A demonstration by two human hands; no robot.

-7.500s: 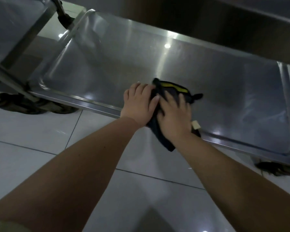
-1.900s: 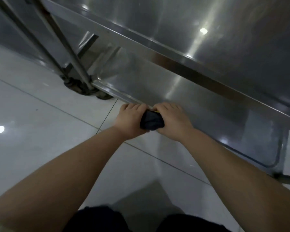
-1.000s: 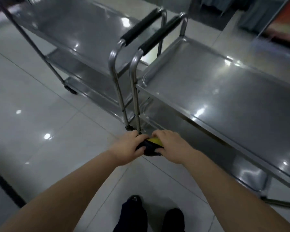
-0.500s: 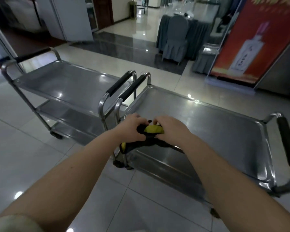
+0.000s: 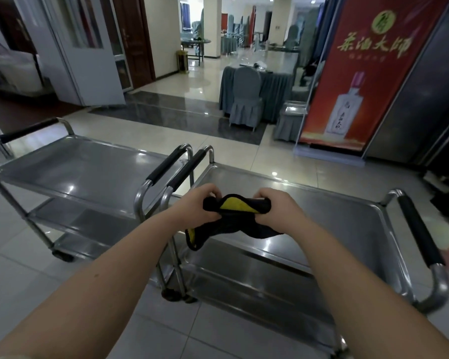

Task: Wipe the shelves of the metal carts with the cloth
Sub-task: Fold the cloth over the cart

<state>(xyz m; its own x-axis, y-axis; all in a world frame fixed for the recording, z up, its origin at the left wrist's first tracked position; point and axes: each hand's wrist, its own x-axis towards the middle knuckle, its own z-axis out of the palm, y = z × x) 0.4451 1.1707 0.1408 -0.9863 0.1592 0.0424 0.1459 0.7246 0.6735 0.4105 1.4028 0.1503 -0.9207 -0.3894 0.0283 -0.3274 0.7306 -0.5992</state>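
Your left hand [image 5: 201, 206] and right hand [image 5: 275, 209] both clutch the soft, limp black-and-yellow cloth [image 5: 231, 218] above the steel cart's top shelf [image 5: 335, 216] — light, floppy (bunch it, grip mid-fold).

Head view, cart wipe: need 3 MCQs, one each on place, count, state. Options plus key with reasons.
1. Where is the cloth?
A. flat on the left cart's top shelf
B. held in the air over the right cart's top shelf
C. on the floor

2. How many metal carts show?
A. one
B. two
C. four

3. How do the hands hold the cloth?
A. both closed on it, bunched between them
B. left hand only
C. neither hand touches it

Key:
1 B, it hangs between the hands above the near edge of that shelf.
2 B, left cart and right cart stand handle to handle.
3 A, left hand and right hand each grip an end.
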